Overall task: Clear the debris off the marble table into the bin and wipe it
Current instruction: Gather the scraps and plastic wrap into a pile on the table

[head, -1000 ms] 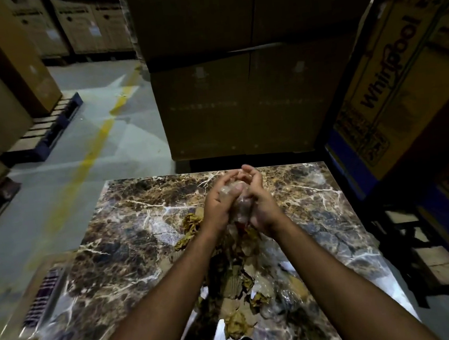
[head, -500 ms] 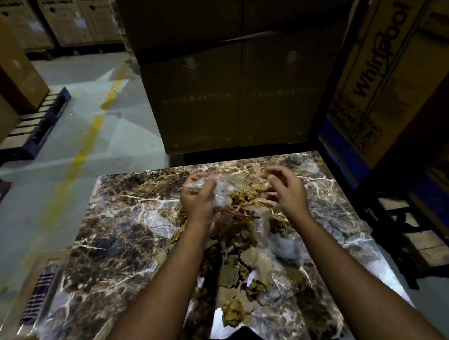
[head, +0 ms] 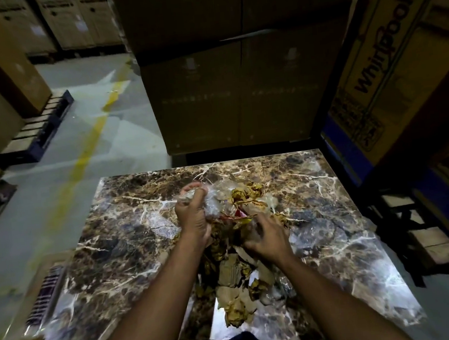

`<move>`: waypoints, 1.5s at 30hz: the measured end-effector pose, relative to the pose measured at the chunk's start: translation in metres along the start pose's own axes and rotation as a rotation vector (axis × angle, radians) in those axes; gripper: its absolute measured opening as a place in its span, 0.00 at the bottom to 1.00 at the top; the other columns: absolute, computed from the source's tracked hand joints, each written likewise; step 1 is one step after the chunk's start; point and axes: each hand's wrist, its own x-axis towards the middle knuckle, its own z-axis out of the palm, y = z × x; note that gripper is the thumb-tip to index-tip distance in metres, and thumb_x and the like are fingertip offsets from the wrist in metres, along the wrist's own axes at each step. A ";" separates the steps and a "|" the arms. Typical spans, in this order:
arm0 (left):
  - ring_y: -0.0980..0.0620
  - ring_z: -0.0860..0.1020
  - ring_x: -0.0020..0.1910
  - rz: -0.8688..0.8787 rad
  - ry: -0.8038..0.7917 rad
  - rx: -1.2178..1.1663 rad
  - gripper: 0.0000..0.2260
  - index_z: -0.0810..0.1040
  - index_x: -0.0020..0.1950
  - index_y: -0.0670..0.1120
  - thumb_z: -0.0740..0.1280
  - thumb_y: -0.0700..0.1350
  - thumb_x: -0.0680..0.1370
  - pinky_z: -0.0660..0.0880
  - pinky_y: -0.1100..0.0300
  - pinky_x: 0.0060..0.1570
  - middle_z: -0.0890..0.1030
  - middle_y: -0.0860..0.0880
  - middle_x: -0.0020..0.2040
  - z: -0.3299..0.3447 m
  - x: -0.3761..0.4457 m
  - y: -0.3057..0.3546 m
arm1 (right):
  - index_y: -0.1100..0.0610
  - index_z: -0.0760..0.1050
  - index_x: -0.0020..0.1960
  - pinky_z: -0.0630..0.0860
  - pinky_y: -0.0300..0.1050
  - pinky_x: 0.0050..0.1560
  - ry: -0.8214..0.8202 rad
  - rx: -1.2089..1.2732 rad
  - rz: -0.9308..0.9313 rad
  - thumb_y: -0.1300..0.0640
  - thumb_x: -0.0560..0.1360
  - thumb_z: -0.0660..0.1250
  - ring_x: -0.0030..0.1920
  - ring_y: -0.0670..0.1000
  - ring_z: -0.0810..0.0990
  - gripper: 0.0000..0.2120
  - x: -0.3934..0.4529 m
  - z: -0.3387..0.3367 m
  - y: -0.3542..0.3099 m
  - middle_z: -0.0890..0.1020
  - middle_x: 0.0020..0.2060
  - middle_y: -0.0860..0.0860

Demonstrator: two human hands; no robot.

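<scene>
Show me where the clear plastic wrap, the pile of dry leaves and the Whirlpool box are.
clear plastic wrap (head: 193,196), head view, on the crumpled bunch in the left hand's grip
pile of dry leaves (head: 235,310), head view, on the yellow-brown leaves at its near end
Whirlpool box (head: 381,45), head view, on the printed brand name

The left hand (head: 194,222) covers the spot where it grips the clear plastic (head: 212,198), so how much of the wrap it holds cannot be told. The right hand's (head: 268,237) fingers (head: 253,223) sink into the pile of leaves and scraps (head: 239,278) at the middle of the tabletop (head: 115,248); what they pinch is hidden. The tabletop's near edge is cut off by the picture's lower border. Left of the tabletop, a flat object on the floor (head: 41,300) is blurred and unreadable.
</scene>
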 end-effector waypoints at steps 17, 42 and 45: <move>0.43 0.84 0.43 0.059 -0.375 0.134 0.17 0.80 0.60 0.47 0.72 0.40 0.71 0.81 0.53 0.39 0.84 0.36 0.51 0.011 -0.022 0.004 | 0.57 0.62 0.73 0.71 0.41 0.44 0.106 0.177 -0.282 0.68 0.77 0.65 0.51 0.51 0.78 0.27 0.007 -0.067 -0.072 0.76 0.53 0.49; 0.49 0.80 0.32 -0.212 -0.268 -0.053 0.09 0.79 0.41 0.44 0.74 0.41 0.63 0.80 0.57 0.33 0.81 0.47 0.34 0.015 -0.015 0.020 | 0.59 0.73 0.54 0.80 0.54 0.62 -0.206 0.599 -0.101 0.64 0.71 0.75 0.63 0.74 0.74 0.15 0.019 -0.093 -0.034 0.71 0.65 0.77; 0.50 0.80 0.32 -0.200 -0.272 -0.159 0.08 0.81 0.37 0.46 0.75 0.42 0.60 0.80 0.56 0.33 0.81 0.48 0.35 0.014 -0.009 0.026 | 0.65 0.67 0.68 0.70 0.53 0.72 -0.211 0.513 -0.011 0.57 0.64 0.83 0.69 0.60 0.74 0.39 0.008 -0.071 -0.012 0.70 0.71 0.68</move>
